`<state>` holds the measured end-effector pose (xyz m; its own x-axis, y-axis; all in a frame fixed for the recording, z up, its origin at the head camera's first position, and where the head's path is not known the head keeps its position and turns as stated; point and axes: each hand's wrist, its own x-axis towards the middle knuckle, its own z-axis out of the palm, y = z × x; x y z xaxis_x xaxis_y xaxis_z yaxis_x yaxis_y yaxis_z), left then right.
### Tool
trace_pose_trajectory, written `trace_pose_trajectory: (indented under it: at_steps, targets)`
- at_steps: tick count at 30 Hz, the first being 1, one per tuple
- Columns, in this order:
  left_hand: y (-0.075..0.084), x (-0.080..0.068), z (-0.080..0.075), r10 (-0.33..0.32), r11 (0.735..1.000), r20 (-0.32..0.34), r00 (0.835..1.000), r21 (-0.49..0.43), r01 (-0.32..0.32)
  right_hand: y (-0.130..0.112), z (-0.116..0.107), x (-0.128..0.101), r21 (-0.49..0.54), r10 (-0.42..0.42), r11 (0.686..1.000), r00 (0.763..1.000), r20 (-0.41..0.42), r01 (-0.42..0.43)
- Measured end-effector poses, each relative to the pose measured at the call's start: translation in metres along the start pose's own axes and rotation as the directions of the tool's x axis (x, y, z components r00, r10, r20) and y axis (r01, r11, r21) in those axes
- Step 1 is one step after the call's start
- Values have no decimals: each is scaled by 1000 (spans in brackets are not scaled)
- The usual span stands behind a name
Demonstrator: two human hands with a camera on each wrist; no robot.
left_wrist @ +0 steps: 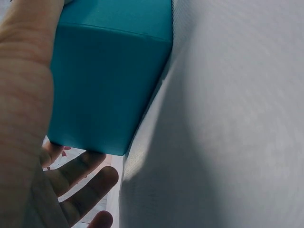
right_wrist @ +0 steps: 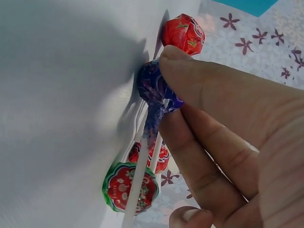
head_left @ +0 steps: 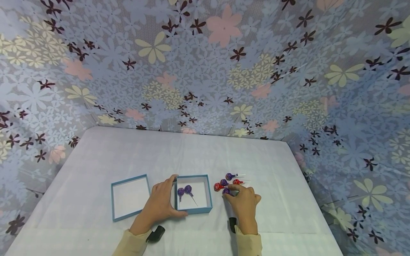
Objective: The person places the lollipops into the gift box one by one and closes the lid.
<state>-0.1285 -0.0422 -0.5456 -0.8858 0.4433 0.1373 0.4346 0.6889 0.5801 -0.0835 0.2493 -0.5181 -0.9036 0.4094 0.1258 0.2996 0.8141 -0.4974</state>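
Note:
My left hand (head_left: 161,202) grips the left side of an open blue box (head_left: 210,199), thumb at its front wall and fingers at the back corner. Two purple-wrapped lollipops (head_left: 188,189) lie on the box's white floor. To the right of the box, my right hand (head_left: 245,203) pinches a purple lollipop (right_wrist: 151,83) by its wrapped head between thumb and fingers, its white stick pointing back toward the wrist. Close around it lie a red lollipop (head_left: 217,186) and several others, purple and red. One wrapper, green and red (right_wrist: 128,187), shows in the right wrist view.
A shallow blue-rimmed lid (head_left: 112,202), white inside, lies left of the box, close to my left forearm. A white cloth (head_left: 272,160) covers the table. Floral fabric (head_left: 205,71) hangs behind it and along both sides. Black wrist devices (head_left: 156,234) sit near both cuffs.

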Motion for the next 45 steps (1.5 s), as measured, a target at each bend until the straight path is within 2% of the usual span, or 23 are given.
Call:
trace_pose_trajectory:
  at_steps: [7,22,30,36,45]
  targets:
    - [3,0,-3,-14,1000,24,1000,-3,14,0,3,0,-10,5,1000,1000,-22,-6]
    - [4,-1,-3,-1,1000,17,1000,8,0,-16,0,-3,40,26,999,997,-78,-23]
    - [3,-1,-4,17,1000,2,1000,7,-17,-26,-2,-3,90,-8,996,990,-140,21]
    - [3,0,-4,26,1000,-8,1000,9,-26,-38,-2,-5,119,-42,990,974,-225,70]
    - [4,0,-5,15,1000,-4,1000,3,-15,-59,2,-10,132,-122,977,945,-304,168]
